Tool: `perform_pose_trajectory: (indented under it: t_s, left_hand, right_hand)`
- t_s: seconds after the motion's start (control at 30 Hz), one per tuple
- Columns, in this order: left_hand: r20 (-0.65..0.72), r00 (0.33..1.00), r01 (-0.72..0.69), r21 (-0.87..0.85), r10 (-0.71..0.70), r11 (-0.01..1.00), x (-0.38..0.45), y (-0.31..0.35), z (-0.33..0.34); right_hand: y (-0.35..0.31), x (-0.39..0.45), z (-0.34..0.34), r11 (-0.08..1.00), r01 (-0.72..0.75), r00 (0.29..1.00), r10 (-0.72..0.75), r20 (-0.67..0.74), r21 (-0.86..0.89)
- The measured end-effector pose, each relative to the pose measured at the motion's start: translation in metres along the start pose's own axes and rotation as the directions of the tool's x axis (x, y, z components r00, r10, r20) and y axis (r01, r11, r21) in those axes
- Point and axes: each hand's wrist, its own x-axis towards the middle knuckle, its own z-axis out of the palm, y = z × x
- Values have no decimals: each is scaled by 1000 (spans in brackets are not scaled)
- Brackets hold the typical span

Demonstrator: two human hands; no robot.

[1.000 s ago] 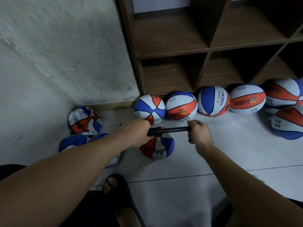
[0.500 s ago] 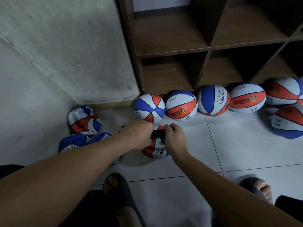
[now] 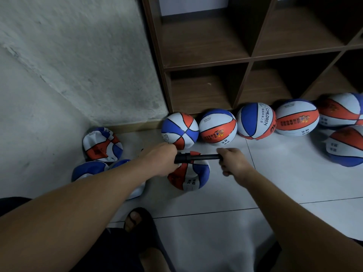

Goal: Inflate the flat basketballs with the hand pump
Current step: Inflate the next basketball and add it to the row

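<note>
Black and slim, the plastic hand pump (image 3: 198, 157) lies level between our fists: our left hand (image 3: 160, 160) grips its barrel, our right hand (image 3: 233, 161) grips the handle, above a sagging red, white and blue basketball (image 3: 189, 176) on the pale tiled floor (image 3: 284, 173).

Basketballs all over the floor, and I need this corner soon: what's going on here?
A person is pumping up a partly flat basketball with a black hand pump: left hand grips the barrel, right hand holds the handle, drawn out. Crumpled flat balls lie by the wall; round balls line the shelf.
</note>
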Motion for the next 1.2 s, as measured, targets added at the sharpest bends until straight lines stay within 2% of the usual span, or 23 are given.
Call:
perform_pose_trajectory:
  t_s: [0.17, 0.3, 0.4, 0.57, 0.83, 0.93, 1.07, 1.2]
  left_hand:
    - [0, 1000, -10, 2, 10, 1000, 1, 5, 0]
    - [3, 999, -38, 56, 38, 998, 0, 12, 0]
    - [-1, 999, -54, 98, 54, 994, -2, 13, -2]
    - [11, 998, -57, 151, 56, 987, -7, 19, -3]
    - [32, 997, -68, 112, 65, 991, -5, 20, -2]
    - [41, 996, -79, 122, 75, 989, -3, 14, -2]
    - [38, 997, -61, 3, 61, 998, 1, 8, -6]
    - [69, 997, -7, -128, 16, 992, 4, -5, -14]
  right_hand:
    - [0, 4, -7, 997, -43, 989, 50, -138, 57]
    - [-1, -13, 28, 999, 46, 974, -42, -223, 14]
    - [-4, -26, 51, 995, 96, 971, -99, -217, -26]
    - [-2, -34, 75, 994, 105, 981, -109, -160, -35]
    - [1, -29, 82, 993, 110, 985, -116, -126, -48]
    - [3, -27, 81, 992, 105, 991, -110, -72, -66]
    - [-2, -14, 49, 992, 112, 988, -118, -99, -64]
    - [-7, 1, -1, 992, 50, 988, -31, -154, 116]
